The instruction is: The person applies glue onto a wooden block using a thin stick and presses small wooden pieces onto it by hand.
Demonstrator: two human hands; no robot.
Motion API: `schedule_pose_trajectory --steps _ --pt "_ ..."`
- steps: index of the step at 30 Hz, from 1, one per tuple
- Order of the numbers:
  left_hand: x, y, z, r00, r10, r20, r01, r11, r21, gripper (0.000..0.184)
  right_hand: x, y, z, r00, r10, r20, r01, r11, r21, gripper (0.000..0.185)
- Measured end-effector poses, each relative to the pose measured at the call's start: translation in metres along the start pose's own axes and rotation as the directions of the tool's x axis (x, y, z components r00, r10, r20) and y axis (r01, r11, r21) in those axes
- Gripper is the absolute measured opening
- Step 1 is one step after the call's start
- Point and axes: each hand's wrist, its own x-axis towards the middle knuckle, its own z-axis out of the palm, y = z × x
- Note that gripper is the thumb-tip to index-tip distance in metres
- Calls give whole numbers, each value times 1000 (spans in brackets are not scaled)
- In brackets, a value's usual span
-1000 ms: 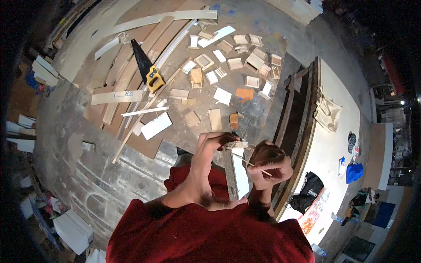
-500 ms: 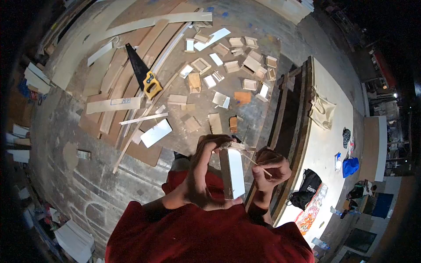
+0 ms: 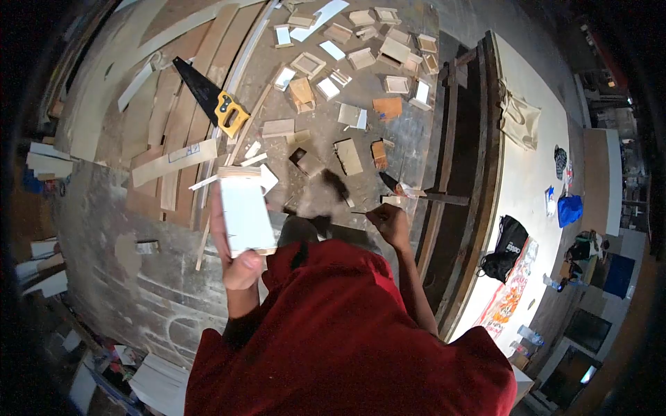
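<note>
My left hand (image 3: 241,276) is wrapped round a small wooden box (image 3: 246,216) with a white face, thumb on its lower edge. The box is lifted above the floor, left of my body. In front of me, my right hand (image 3: 390,223) has its fingers pinched together on a thin stick (image 3: 358,212), only a short end of which shows. Just beyond that hand lies a dark pointed blade (image 3: 388,182), beside small wood pieces.
Several small wooden boxes (image 3: 361,58) and offcuts lie across the floor ahead. A handsaw (image 3: 208,96) with a yellow handle rests on long boards (image 3: 149,121) at the left. To the right stands a pale tabletop (image 3: 531,177) bearing a cloth bag (image 3: 520,123) and a black bag (image 3: 510,243).
The box has moved left in my left hand, away from my right hand. My right hand has shifted left and forward, still pinched. The camera view has also shifted.
</note>
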Motion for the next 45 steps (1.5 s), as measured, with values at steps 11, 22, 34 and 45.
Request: schedule_pose_trajectory --steps 11,22,34,45 --pt "4 20 -12 998 0 -66 -3 999 -43 131 66 82 82 969 244 -45 -210 903 374 27" --pt "-4 16 -28 1000 -7 20 8 997 -81 134 34 33 108 980 -54 -193 -47 876 -480 38" --pt "-16 22 -30 993 102 57 -104 994 41 121 12 -69 61 991 106 78 -131 716 686 22" --pt "-16 28 4 970 -5 242 10 1000 -20 115 -86 -259 -34 904 -427 6 314 674 669 11"
